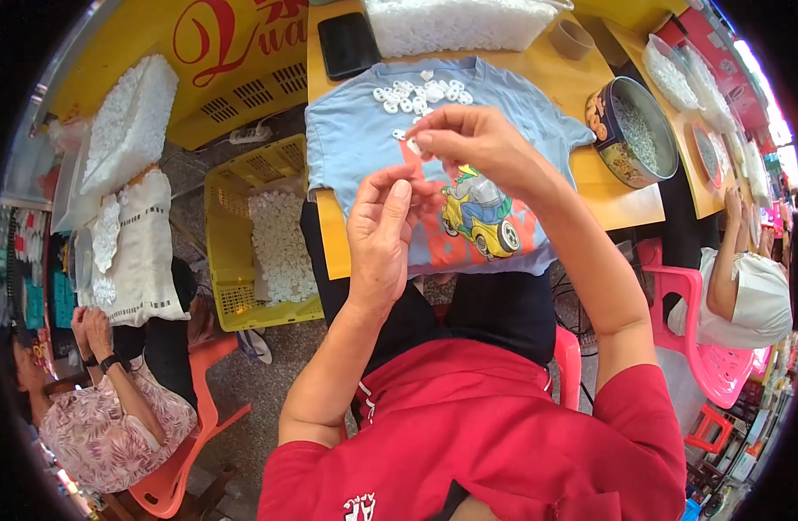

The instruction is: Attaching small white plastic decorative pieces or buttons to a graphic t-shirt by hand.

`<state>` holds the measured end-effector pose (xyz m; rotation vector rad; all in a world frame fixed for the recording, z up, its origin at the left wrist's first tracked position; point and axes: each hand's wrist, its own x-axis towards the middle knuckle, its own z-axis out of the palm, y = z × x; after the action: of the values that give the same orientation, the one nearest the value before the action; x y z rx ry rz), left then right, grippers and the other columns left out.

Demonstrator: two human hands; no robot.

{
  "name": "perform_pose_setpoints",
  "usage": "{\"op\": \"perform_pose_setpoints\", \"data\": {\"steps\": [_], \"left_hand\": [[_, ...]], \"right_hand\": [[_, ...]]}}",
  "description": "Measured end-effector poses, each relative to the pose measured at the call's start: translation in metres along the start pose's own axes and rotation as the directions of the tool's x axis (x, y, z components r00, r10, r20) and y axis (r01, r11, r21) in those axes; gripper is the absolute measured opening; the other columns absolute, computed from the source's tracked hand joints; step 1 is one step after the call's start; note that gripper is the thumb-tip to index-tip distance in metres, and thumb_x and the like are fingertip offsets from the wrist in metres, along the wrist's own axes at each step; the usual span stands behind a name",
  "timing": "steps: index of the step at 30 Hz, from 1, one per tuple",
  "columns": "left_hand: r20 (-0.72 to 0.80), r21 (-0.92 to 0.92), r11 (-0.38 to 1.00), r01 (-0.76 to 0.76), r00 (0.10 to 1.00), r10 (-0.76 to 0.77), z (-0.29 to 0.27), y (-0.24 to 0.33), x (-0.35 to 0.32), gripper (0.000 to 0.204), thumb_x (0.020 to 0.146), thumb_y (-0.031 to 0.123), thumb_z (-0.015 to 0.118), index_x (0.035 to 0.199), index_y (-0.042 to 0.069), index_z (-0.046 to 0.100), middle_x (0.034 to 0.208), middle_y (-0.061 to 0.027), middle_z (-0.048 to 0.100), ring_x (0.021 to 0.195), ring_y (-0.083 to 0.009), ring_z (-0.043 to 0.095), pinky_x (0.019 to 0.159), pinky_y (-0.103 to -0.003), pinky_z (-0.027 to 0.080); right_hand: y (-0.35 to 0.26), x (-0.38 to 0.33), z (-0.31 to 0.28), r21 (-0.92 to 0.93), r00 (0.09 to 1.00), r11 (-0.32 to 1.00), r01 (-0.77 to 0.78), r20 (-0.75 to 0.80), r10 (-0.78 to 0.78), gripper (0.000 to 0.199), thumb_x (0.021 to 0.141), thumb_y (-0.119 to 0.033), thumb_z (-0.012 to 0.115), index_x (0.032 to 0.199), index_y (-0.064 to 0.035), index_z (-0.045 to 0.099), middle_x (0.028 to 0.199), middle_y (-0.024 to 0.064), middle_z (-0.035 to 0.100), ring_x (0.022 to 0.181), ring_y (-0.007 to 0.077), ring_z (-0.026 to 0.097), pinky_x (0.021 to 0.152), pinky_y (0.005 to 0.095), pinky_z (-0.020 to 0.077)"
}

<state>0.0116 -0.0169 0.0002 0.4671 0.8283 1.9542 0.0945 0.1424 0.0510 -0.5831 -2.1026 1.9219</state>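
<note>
My right hand [468,143] pinches a small white plastic piece [413,144] between thumb and fingertips, above a light blue T-shirt [355,130] spread on the yellow table [581,82]. My left hand [383,230] is just below and left of it, fingers curled, thumb up toward the piece; whether it grips anything is hidden. A loose pile of small white plastic pieces [420,94] lies on the shirt near its collar, beyond both hands.
A black phone [348,43] and a clear bag of white pieces [455,24] lie at the table's far edge. A round tin [635,130] stands right. A yellow crate [229,234] with white pieces sits left. Seated people flank me on pink chairs [707,365].
</note>
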Motion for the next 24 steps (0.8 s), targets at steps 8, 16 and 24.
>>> {"op": "perform_pose_setpoints", "data": {"steps": [8,16,24], "left_hand": [[-0.067,0.205,0.978,-0.022,0.997,0.037,0.0,-0.009,-0.001,0.015,0.096,0.011,0.057,0.106,0.0,0.058,0.091,-0.0046,0.064,0.078,-0.0104,0.061,0.075,-0.024,0.049],[-0.032,0.269,0.962,-0.04,0.998,0.05,0.004,-0.008,-0.009,0.012,0.096,0.007,0.056,0.106,0.0,0.056,0.094,-0.0053,0.063,0.085,-0.0109,0.061,0.078,-0.025,0.05],[0.072,0.429,0.899,-0.085,0.996,0.06,0.004,-0.008,-0.007,0.01,0.094,0.003,0.056,0.103,-0.001,0.056,0.093,-0.0097,0.064,0.082,-0.017,0.064,0.078,-0.03,0.051]], "right_hand": [[0.022,-0.034,0.021,0.004,0.987,0.989,0.149,-0.064,-0.149,0.015,0.093,-0.005,0.059,0.104,0.0034,0.062,0.089,0.0034,0.065,0.083,0.0076,0.061,0.071,0.0232,0.0498],[0.027,-0.055,0.033,-0.573,0.749,0.676,0.463,-0.156,-0.644,0.017,0.08,0.0,0.067,0.096,-0.001,0.064,0.081,0.01,0.062,0.071,0.0222,0.062,0.063,0.0316,0.0489],[0.033,-0.08,-0.02,-0.658,0.784,0.684,0.315,-0.227,-0.578,0.015,0.081,-0.001,0.067,0.096,-0.0015,0.065,0.079,0.0082,0.061,0.063,0.0195,0.057,0.058,0.0305,0.0467]]}}
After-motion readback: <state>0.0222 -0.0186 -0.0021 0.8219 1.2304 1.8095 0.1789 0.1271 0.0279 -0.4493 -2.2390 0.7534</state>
